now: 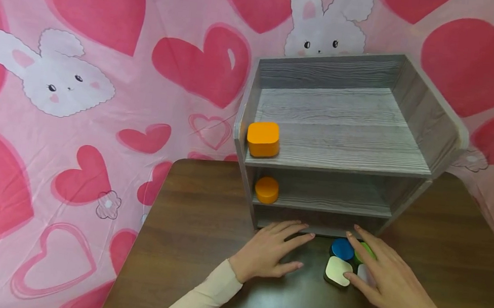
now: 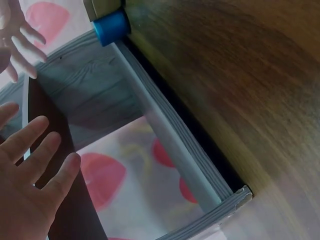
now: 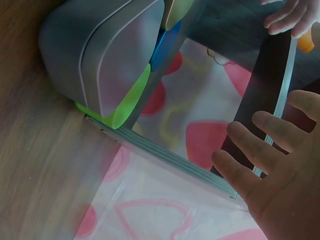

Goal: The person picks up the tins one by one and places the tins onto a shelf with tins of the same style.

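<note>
My left hand (image 1: pixel 268 251) hovers in front of the shelf unit (image 1: pixel 343 128) with its fingers spread, holding nothing. To its right, my right hand (image 1: pixel 400 283) reaches over a cluster of small containers, fingers apart; whether its thumb touches one I cannot tell. In that cluster are a blue round container (image 1: pixel 343 249), a cream square one (image 1: pixel 338 271), a green one (image 1: pixel 364 253) and a pale lavender-grey one (image 3: pixel 131 57), the last two partly hidden by the hand in the head view. An orange square container (image 1: pixel 264 139) sits at the top shelf's left end. Below it stands an orange round container (image 1: pixel 267 190).
The grey wood-grain shelf unit stands on a dark brown table (image 1: pixel 191 218), near its back edge. Behind hangs a pink cloth (image 1: pixel 171 8) printed with hearts and rabbits. The unit's side panels (image 1: pixel 434 107) rise above the top shelf.
</note>
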{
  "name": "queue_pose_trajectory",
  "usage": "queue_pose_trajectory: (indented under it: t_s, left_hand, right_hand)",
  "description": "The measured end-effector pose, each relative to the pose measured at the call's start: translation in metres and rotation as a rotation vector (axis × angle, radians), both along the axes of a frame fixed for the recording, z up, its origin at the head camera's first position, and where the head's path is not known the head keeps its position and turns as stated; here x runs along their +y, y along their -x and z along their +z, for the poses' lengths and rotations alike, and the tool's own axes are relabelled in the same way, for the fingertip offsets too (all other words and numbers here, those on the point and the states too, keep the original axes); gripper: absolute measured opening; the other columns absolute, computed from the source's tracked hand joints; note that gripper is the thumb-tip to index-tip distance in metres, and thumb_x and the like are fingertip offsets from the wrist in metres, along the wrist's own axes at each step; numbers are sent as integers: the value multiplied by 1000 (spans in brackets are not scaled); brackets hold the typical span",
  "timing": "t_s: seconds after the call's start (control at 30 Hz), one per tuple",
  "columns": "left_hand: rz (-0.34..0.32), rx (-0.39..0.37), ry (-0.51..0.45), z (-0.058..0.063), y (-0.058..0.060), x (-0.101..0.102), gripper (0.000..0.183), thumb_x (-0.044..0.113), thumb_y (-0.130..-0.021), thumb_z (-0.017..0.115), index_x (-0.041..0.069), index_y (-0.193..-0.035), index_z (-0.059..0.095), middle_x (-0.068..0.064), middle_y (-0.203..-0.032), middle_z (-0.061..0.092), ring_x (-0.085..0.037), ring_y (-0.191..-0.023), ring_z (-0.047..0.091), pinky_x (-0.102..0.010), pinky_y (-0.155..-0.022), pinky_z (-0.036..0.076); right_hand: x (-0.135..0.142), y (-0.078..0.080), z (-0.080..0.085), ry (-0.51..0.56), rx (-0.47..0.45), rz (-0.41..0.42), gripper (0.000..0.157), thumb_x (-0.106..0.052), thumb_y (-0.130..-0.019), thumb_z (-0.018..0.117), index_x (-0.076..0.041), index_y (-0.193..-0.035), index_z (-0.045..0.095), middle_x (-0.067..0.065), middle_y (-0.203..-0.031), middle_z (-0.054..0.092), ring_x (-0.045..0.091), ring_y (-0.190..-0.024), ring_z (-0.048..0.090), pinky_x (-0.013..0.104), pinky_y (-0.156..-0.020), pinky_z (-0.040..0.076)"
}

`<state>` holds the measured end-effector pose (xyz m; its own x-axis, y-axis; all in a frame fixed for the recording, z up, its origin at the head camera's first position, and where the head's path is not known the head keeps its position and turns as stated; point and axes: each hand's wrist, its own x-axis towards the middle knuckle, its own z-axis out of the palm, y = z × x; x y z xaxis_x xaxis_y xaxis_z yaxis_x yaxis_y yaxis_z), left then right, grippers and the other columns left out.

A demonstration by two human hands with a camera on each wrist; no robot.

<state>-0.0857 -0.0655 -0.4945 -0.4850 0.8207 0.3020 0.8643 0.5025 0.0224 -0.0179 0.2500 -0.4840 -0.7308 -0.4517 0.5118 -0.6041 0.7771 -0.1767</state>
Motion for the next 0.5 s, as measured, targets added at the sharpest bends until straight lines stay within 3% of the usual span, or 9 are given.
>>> queue_pose_trajectory:
  t_s: [0.2, 0.37, 0.4, 0.5]
  left_hand:
    - [3, -15, 1, -3, 0, 2, 68, 57, -101, 55, 27, -161, 40, -2, -161, 49, -19, -148, 47, -41, -117, 48]
    - [9, -44, 3, -4, 1, 5, 68, 58, -101, 54, 29, -161, 39, 0, -159, 51, -19, -146, 48, -39, -117, 47]
    - [10, -47, 4, -4, 1, 6, 68, 59, -101, 54, 29, -161, 39, 0, -159, 51, -18, -146, 49, -38, -117, 47]
    - [7, -64, -2, -3, 1, 10, 68, 59, -101, 54, 27, -160, 41, 0, -157, 53, -18, -144, 50, -37, -117, 47]
  right_hand:
    - [6, -1, -3, 14, 6, -11, 81, -69, -97, 54, -11, -153, 53, 20, -150, 57, 38, -122, 59, 7, -124, 3]
    - [11, -3, -5, 14, -14, -32, 82, -63, -91, 68, -12, -153, 53, 21, -148, 58, 39, -120, 62, 6, -122, 2]
    - [12, -4, -5, 11, -23, -41, 83, -61, -89, 72, -13, -154, 52, 20, -149, 58, 39, -121, 62, 8, -124, 5]
    - [13, -5, -4, 1, -59, -70, 89, -54, -82, 81, -17, -156, 49, 19, -149, 57, 38, -123, 62, 34, -124, 36]
